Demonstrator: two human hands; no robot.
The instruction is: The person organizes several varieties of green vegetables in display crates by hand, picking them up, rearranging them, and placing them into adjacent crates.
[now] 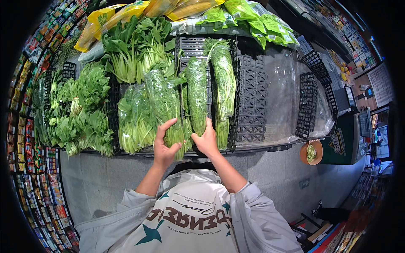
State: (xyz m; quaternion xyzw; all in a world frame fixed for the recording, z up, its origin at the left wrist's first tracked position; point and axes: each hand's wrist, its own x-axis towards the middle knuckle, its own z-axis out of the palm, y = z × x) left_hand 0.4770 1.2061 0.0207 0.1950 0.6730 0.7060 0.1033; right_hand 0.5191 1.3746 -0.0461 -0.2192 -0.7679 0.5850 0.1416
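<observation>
My left hand (165, 148) grips the lower end of a clear-bagged bunch of leafy greens (162, 95), thumb and fingers on either side of its stems. Beside it, my right hand (207, 139) holds the bottom of a second, slimmer plastic-wrapped bunch of feathery greens (196, 88). Right of that bunch, wrapped long-stemmed greens (224, 82) lie in a black plastic crate (193, 43). Bagged leafy greens (134, 123) rest left of my left hand. Unwrapped long-stemmed greens (137, 50) are heaped behind them.
Loose leafy bunches (79, 110) fill the stand's left part. Yellow bags of corn (193, 9) and green packets (253, 19) line the back. At right are a black crate base (251, 98), clear plastic sheeting (281, 98) and an orange bin (311, 153) holding leaf scraps.
</observation>
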